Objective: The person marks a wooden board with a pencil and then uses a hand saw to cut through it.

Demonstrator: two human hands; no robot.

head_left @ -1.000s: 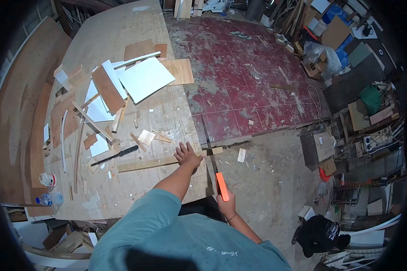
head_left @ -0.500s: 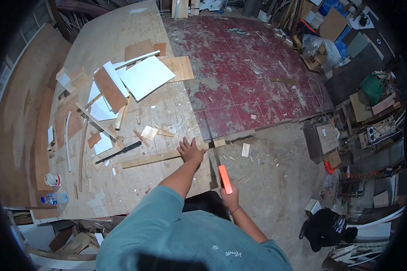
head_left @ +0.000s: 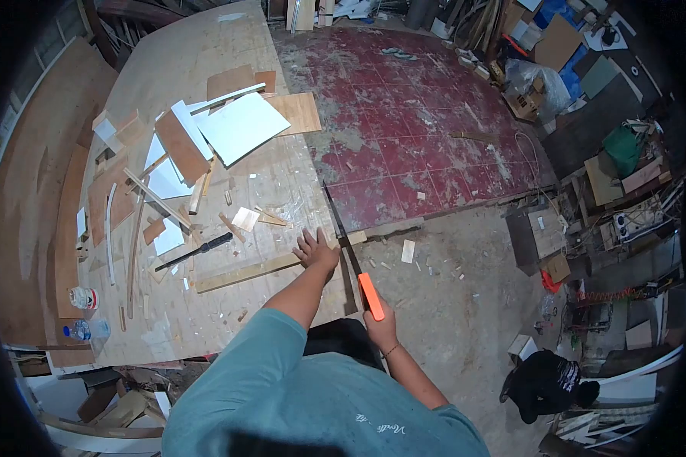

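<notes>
My left hand (head_left: 318,251) lies with spread fingers on a long wooden strip (head_left: 251,272) at the right edge of the plywood table (head_left: 282,183). The strip's end sticks out past that edge. In my right hand (head_left: 381,324) is the orange handle of a saw (head_left: 371,296). Its dark blade crosses the strip just right of my left hand, beside the table edge. A black-handled tool (head_left: 215,243) rests left of the strip, near small wood offcuts.
White and brown panels (head_left: 244,128) are piled on the table. A jar (head_left: 84,298) and a plastic bottle (head_left: 76,330) stand at its left corner. A black bundle (head_left: 545,385) sits low on the right. Offcuts litter the floor.
The saw and my right hand have shifted slightly up and left relative to the table edge. The whole view has moved a little, and my left hand remains on the strip.
</notes>
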